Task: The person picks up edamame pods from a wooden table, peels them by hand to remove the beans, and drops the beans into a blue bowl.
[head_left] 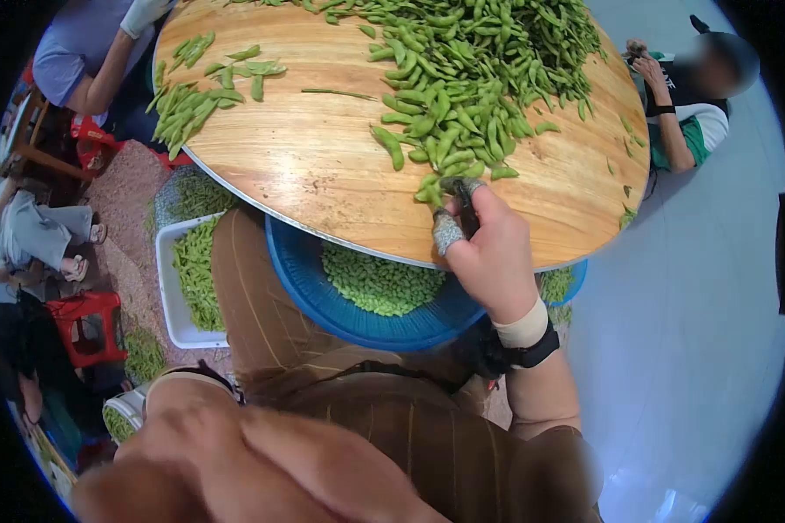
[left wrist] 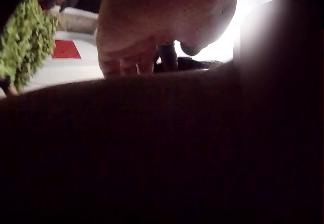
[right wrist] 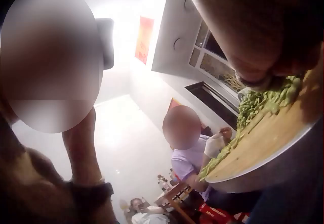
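Note:
In the head view, my right hand (head_left: pixel 497 248) is at the near edge of the round wooden table (head_left: pixel 262 166). Its thumb and fingers, wearing grey and dark coverings, pinch a green pod (head_left: pixel 431 192) beside the pile of pods (head_left: pixel 462 113). My left hand (head_left: pixel 187 431) is raised close to the camera, low in the head view and partly blurred. The left wrist view shows this hand (left wrist: pixel 157 27) dark, with its fingertips partly hidden; nothing held is visible.
Below the table edge, a blue basin (head_left: pixel 362 329) contains shelled beans. A white tray (head_left: pixel 173 305) of pods stands left of my leg. Gloved person (head_left: pixel 105 65) at upper left, another person (head_left: pixel 685 109) at right. A red stool (head_left: pixel 92 327) is at left.

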`<action>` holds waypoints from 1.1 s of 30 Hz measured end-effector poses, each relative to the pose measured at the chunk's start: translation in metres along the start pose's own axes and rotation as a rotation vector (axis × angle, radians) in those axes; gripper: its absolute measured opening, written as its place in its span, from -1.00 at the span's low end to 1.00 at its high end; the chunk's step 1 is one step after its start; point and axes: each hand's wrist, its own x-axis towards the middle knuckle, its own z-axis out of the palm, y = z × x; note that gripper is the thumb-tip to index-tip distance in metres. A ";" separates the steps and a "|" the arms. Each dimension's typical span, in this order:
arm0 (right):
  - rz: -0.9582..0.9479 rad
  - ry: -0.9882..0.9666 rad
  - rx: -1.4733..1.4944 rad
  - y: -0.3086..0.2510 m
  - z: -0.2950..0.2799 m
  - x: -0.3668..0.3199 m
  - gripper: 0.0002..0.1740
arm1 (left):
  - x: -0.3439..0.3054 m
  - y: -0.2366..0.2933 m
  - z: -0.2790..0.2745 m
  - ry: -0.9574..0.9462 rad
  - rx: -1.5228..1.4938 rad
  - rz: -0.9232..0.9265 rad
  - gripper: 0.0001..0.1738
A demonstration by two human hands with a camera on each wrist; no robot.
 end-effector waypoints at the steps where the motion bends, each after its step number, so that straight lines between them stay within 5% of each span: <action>1: 0.036 -0.028 0.024 0.002 -0.002 -0.005 -0.76 | 0.002 -0.002 0.004 -0.006 -0.035 0.052 -0.66; 11: 0.148 -0.108 0.196 0.014 -0.005 -0.027 -0.71 | 0.030 -0.014 0.028 -0.080 -0.365 0.533 -0.76; 16: 0.174 -0.037 0.579 0.007 -0.004 -0.033 -0.72 | 0.041 -0.017 0.028 -0.129 -0.483 0.716 -0.75; 18: 0.243 -0.078 0.743 -0.005 -0.010 -0.036 -0.69 | 0.033 -0.037 0.005 0.485 0.140 0.004 -0.81; 19: 0.234 -0.077 0.752 -0.006 -0.011 -0.038 -0.68 | 0.045 -0.046 0.005 0.461 0.549 -0.190 -0.77; 23: 0.115 -0.097 0.635 0.000 0.000 -0.046 -0.68 | 0.036 -0.104 -0.007 0.235 0.464 -0.449 -0.70; 27: 0.042 -0.183 0.330 -0.011 -0.004 -0.049 -0.72 | 0.036 -0.126 -0.005 0.310 0.203 -0.448 -0.75; 33: 0.002 -0.256 0.482 0.006 -0.005 -0.053 -0.68 | 0.024 -0.126 -0.005 0.415 0.076 -0.413 -0.77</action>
